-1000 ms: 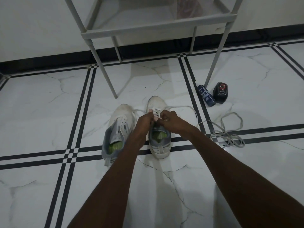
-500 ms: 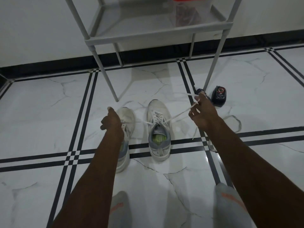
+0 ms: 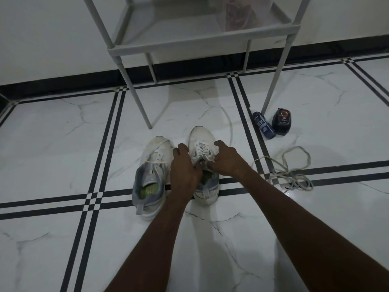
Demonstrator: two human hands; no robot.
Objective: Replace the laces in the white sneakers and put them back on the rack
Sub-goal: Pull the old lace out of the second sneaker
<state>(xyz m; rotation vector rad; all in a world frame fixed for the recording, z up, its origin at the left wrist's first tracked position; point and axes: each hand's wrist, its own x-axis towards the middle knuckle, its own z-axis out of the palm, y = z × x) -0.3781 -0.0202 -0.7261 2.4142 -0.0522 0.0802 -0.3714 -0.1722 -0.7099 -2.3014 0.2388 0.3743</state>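
Two white sneakers stand side by side on the tiled floor, toes pointing away from me. The right sneaker (image 3: 201, 137) has a white lace (image 3: 202, 149) crossed through its eyelets. My left hand (image 3: 185, 167) and my right hand (image 3: 226, 158) meet over its tongue, and the fingers of both pinch the lace ends near the top eyelets. The left sneaker (image 3: 154, 165) sits just left of my left hand with one lace strand across it. A loose grey lace (image 3: 292, 169) lies tangled on the floor to the right.
A grey metal rack (image 3: 202, 36) stands just beyond the sneakers, its front legs landing on the floor near them; a clear container sits on its shelf. A blue bottle (image 3: 263, 127) and a black device (image 3: 282, 121) lie by the right front leg.
Half a second ago my hands were spread wide apart, pulling the lace ends taut. They have come back together over the right sneaker's tongue.
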